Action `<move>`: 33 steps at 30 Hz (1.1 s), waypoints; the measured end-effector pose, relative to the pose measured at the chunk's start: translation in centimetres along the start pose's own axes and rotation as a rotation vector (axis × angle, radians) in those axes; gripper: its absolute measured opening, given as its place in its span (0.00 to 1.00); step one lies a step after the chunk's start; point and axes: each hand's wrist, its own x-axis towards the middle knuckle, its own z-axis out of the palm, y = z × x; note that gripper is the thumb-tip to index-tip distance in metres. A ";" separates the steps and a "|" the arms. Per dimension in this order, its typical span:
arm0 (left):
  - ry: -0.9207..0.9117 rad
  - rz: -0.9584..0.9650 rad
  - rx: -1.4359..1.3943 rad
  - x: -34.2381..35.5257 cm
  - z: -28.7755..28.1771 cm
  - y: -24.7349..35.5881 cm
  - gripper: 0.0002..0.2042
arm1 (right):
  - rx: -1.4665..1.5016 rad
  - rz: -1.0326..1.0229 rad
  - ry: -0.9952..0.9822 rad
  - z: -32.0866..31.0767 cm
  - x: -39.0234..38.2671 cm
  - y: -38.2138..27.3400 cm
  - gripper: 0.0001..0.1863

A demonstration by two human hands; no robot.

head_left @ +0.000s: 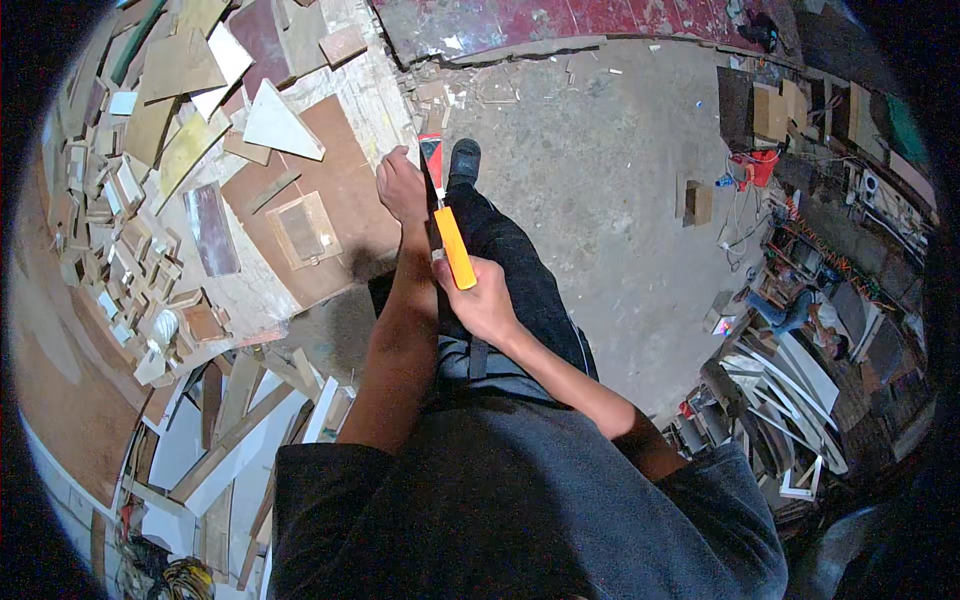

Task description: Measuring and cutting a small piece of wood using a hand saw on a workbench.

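The concrete floor (pixel 620 200) takes up the middle of the view, bounded at the top by a maroon surface (pixel 560 25) with a ragged near edge. At left, a pale work surface (pixel 368 95) carries a brown panel (pixel 345 170) and a crowded pile of wood offcuts (pixel 130 250). At right lies a heap of white strips (pixel 775 385), with another person (pixel 825 325) low down just above it.

Arm pose: the left forearm rises almost straight up the view; the right forearm crosses inward from the lower right, elbow bent.

The right hand (pixel 485 305) is clamped on the handle of a hand tool (pixel 455 245), thumb along its left side. The left hand (pixel 400 185) is by the right edge of the work surface, fingers bent inward – whether they close on anything cannot be told from this side.

The tool is held in front of the dark trousers (pixel 505 245), tilted slightly left. It has an orange handle, a narrow metal neck and a flared red end – just right of the left hand. Any lettering on it is too small to make out.
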 end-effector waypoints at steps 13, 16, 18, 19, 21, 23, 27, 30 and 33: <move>-0.033 -0.010 0.032 0.2 0.1 0.4 0.09 | -0.038 0.072 -0.060 -0.6 2.3 -0.9 0.21; -0.011 -0.005 0.048 0.1 0.2 -0.5 0.09 | -0.023 0.081 -0.080 -0.5 2.5 -2.6 0.22; -0.027 -0.024 0.028 0.1 0.1 -0.1 0.09 | -0.053 0.049 -0.095 -0.7 2.7 -2.8 0.23; -0.026 -0.023 0.025 0.1 0.0 0.1 0.09 | -0.055 0.048 -0.092 -1.1 3.0 -2.9 0.23; -0.035 -0.013 0.000 0.3 -0.4 0.5 0.09 | -0.025 0.182 -0.082 -2.4 3.5 -3.0 0.23; -0.042 -0.030 0.001 0.1 -0.8 0.7 0.09 | 0.104 0.315 -0.075 -3.3 3.5 -4.8 0.24; -0.031 -0.013 -0.016 0.8 -0.9 0.9 0.09 | 0.017 0.195 -0.077 -3.1 2.6 -3.5 0.22; -0.036 -0.010 -0.049 0.1 -1.7 1.2 0.09 | 0.011 0.151 -0.059 -3.1 1.4 -3.1 0.21; -0.019 -0.020 -0.050 0.6 -1.5 1.2 0.08 | 0.045 0.133 -0.069 -3.0 1.7 -3.0 0.21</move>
